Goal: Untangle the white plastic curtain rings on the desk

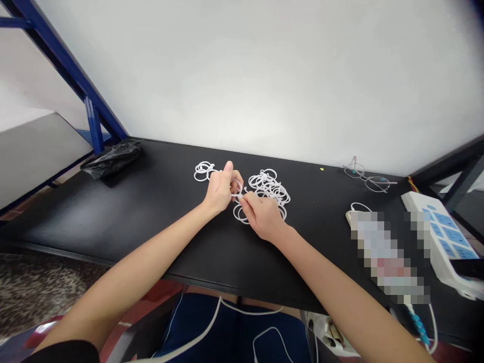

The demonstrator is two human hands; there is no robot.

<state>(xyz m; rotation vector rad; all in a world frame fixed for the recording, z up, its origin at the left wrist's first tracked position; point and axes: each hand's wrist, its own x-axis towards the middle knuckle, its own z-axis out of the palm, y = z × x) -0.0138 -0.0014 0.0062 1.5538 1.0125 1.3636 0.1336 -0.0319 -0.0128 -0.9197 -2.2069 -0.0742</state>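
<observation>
Both of my hands meet over the middle of a black table (151, 222). My left hand (221, 189) pinches a white looped cable tie (237, 187) between thumb and fingers. My right hand (262, 216) is closed on the other side of the same loop, fingertips touching it. A heap of several closed white tie loops (270, 187) lies just behind and right of my hands. A smaller cluster of white loops (203, 171) sits to the left behind my left hand. More loops poke out under my right hand.
A crumpled black plastic bag (113, 159) lies at the table's back left. Eyeglasses (368, 179) rest at the back right. A white and blue power strip (442, 242) and a blurred-out object (385, 257) occupy the right edge. A blue metal frame (68, 70) stands at left.
</observation>
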